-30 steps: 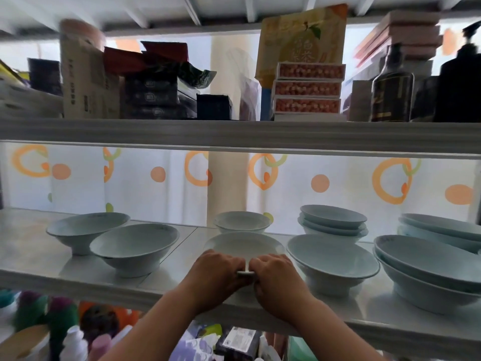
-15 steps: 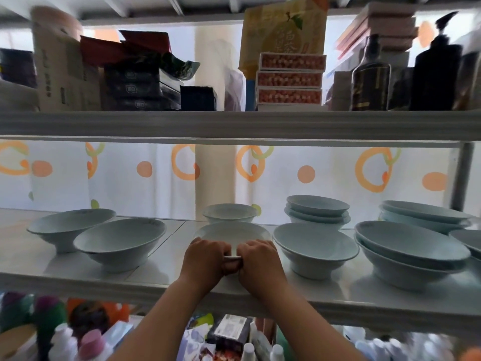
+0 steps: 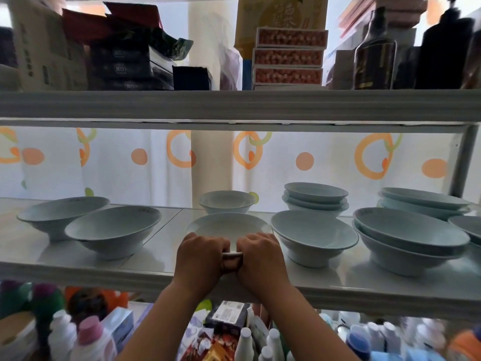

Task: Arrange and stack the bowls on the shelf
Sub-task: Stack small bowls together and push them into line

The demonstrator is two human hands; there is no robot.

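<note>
A shallow white bowl [image 3: 227, 226] sits at the front middle of the white shelf [image 3: 161, 261]. My left hand [image 3: 200, 256] and my right hand [image 3: 261, 256] grip its near rim side by side, fingers curled over the edge. Behind it stands a small bowl [image 3: 226, 201]. Right of it is a footed bowl [image 3: 312, 237], with a stack of small bowls [image 3: 315, 198] behind. Two wide footed bowls [image 3: 113, 227] [image 3: 61, 213] stand at the left. At the right are stacked large bowls [image 3: 406, 238] and another stack [image 3: 423, 201].
The upper shelf [image 3: 234, 105] hangs low overhead, loaded with boxes [image 3: 289, 57] and dark bottles [image 3: 374, 53]. A metal post [image 3: 466, 157] stands at the right. Bottles and packets [image 3: 229, 332] crowd the level below. A patterned curtain [image 3: 130, 162] backs the shelf.
The camera view has shifted slightly left and up. Both hands still grip the same bowl's near rim, and the bowl sits in the same spot on the shelf.
</note>
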